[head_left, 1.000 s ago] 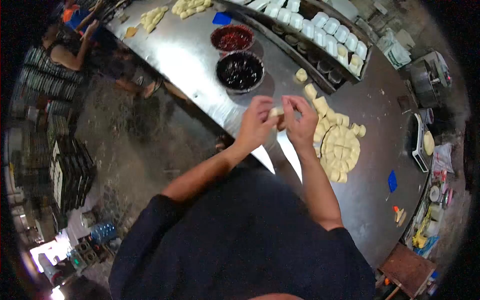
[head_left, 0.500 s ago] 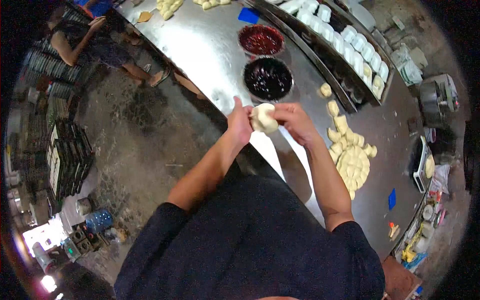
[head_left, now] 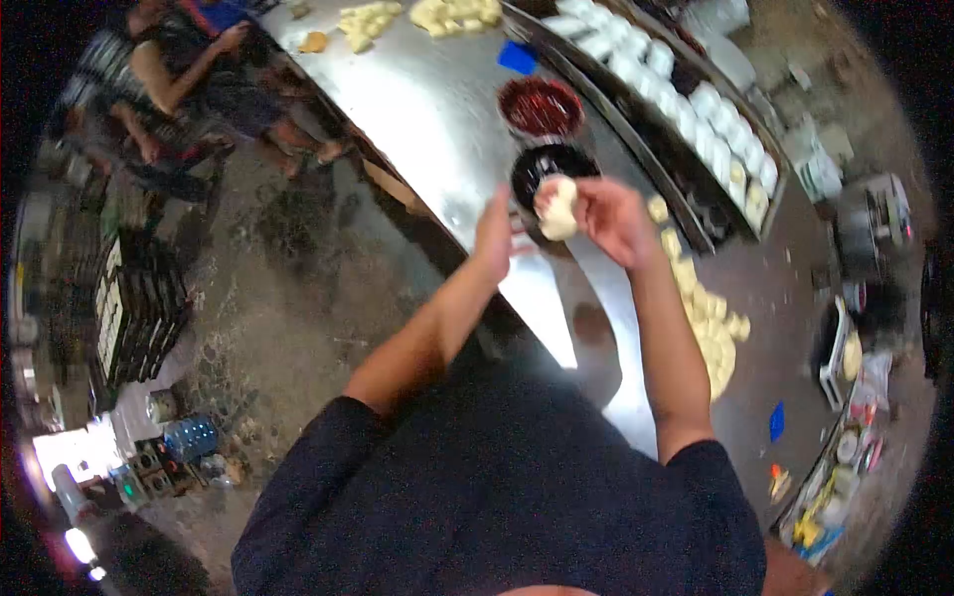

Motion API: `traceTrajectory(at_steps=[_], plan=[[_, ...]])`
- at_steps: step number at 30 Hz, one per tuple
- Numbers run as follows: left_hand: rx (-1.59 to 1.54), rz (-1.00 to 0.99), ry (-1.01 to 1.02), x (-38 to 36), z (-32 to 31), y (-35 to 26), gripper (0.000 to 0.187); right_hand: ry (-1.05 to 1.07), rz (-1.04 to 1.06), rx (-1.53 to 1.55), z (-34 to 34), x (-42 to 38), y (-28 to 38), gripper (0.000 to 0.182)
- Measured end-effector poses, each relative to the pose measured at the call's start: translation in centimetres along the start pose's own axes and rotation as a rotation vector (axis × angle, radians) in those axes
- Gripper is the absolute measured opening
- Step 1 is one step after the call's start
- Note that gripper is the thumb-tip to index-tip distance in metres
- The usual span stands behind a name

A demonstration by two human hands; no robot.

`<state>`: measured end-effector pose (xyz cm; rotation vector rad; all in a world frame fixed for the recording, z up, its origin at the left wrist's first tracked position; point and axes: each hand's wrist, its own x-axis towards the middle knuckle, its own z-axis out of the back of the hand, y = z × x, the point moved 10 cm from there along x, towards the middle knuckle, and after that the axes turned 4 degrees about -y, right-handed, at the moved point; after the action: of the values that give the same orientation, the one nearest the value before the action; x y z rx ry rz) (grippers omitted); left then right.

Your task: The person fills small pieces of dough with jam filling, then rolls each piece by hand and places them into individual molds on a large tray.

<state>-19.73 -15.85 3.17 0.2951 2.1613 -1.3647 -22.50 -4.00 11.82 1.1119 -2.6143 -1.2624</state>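
My right hand (head_left: 618, 221) holds a pale piece of dough (head_left: 559, 211) between thumb and fingers, above the metal table and in front of a bowl of dark filling (head_left: 532, 164). To its left my left hand (head_left: 494, 238) is apart from the dough, fingers spread and slightly blurred, with nothing in it. A bowl of red filling (head_left: 542, 106) stands just beyond the dark one. Right of my right forearm lies a cluster of dough pieces (head_left: 714, 333), partly hidden by the arm.
A long tray (head_left: 704, 226) with rows of white cups is at the upper right. More dough lies at the table's far end (head_left: 457, 15). Blue scrapers (head_left: 517, 57) (head_left: 776, 421) rest on the metal table (head_left: 397, 109). People sit at the upper left; stacked trays (head_left: 139, 313) stand on the floor.
My left hand has let go of the dough and moved apart from it. My right hand keeps the dough, now nearer the dark bowl. The whole view has shifted slightly.
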Motion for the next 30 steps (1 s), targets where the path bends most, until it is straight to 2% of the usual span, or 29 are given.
traceTrajectory(at_steps=[1, 2, 3, 5, 6, 7, 9, 10, 11, 13, 15, 16, 17, 19, 20, 21, 23, 24, 25, 27, 28, 29, 30], plan=[[-0.017, 0.033, 0.201, -2.3, -2.3, -1.4, 0.062, 0.246, -0.071, 0.282, -0.5, -1.3, -0.1, 0.033], [-0.061, 0.155, 0.395, -5.1, -4.5, -2.2, 0.065, 0.206, -0.056, 0.234, -1.0, -2.3, -0.7, 0.031], [-0.115, 0.207, 0.608, -8.0, -6.8, -3.3, 0.064, -0.147, -0.013, -0.079, -1.7, -4.4, -0.4, 0.030], [-0.084, 0.022, 0.316, -8.4, -5.9, -3.8, 0.057, -0.344, 0.295, -0.712, 1.1, -5.9, 1.8, 0.023], [-0.111, 0.010, 0.221, -8.3, -5.6, -3.5, 0.050, -0.455, 0.820, -1.227, -2.0, -9.0, 6.1, 0.015], [-0.097, 0.011, 0.233, -8.8, -6.3, -2.9, 0.050, -0.473, 0.829, -1.222, -2.3, -10.3, 6.3, 0.015], [-0.199, 0.032, 0.348, -10.0, -8.7, -2.6, 0.041, -0.846, 1.029, -1.567, -4.4, -14.8, 7.6, 0.013], [-0.230, 0.037, 0.397, -9.7, -9.5, -2.3, 0.034, -0.716, 1.138, -1.549, -6.1, -15.3, 6.3, 0.013], [-0.215, 0.043, 0.410, -9.7, -9.5, -1.9, 0.034, -0.606, 1.057, -1.468, -6.6, -15.8, 4.5, 0.016], [-0.067, -0.162, 0.434, -11.2, -10.4, -3.6, 0.032, -0.716, 1.128, -1.431, -7.4, -19.0, 4.9, 0.023], [-0.048, -0.231, 0.352, -12.8, -11.3, -3.7, 0.030, -0.871, 0.920, -1.396, -3.8, -19.8, 6.3, 0.026], [0.039, -0.200, 0.385, -13.7, -12.4, -2.6, 0.030, -0.778, 0.730, -1.212, -1.4, -18.3, 5.7, 0.027], [0.128, -0.174, 0.421, -14.3, -13.4, -1.8, 0.029, -0.814, 0.721, -1.200, -1.0, -18.8, 5.0, 0.027], [0.147, 0.092, 0.529, -14.4, -14.6, 0.6, 0.027, -1.041, 0.829, -1.125, -0.3, -21.0, 5.7, 0.024], [0.095, 0.151, 0.569, -14.3, -14.9, 1.0, 0.031, -1.016, 1.118, -1.299, -2.4, -21.9, 5.5, 0.022], [0.108, 0.162, 0.578, -13.6, -14.8, 1.5, 0.031, -0.930, 1.251, -1.391, -3.8, -22.2, 4.6, 0.022], [0.340, -0.192, 0.554, -12.0, -14.6, -0.3, 0.035, -0.794, 1.196, -1.320, -4.9, -23.0, 3.5, 0.022], [0.254, -0.076, 0.493, -11.6, -14.5, 0.7, 0.039, -0.945, 1.171, -1.201, -3.2, -24.5, 4.0, 0.021], [0.264, -0.063, 0.496, -11.5, -14.4, 1.5, 0.039, -1.089, 1.138, -1.077, -1.7, -25.8, 4.2, 0.021], [0.467, -0.154, 0.795, -13.5, -16.2, 3.6, 0.040, -1.188, 1.107, -1.058, -0.1, -26.3, 3.8, 0.023], [0.533, 0.007, 0.887, -14.7, -16.7, 6.3, 0.041, -1.100, 1.022, -1.194, 1.3, -24.9, 1.9, 0.025], [0.925, 0.142, 0.944, -12.6, -14.7, 10.7, 0.030, -1.008, 0.933, -1.321, 2.7, -23.8, -0.6, 0.026], [1.130, 0.054, 1.012, -11.0, -14.2, 11.4, 0.029, -1.108, 0.782, -1.249, 5.7, -24.8, -2.9, 0.029]])
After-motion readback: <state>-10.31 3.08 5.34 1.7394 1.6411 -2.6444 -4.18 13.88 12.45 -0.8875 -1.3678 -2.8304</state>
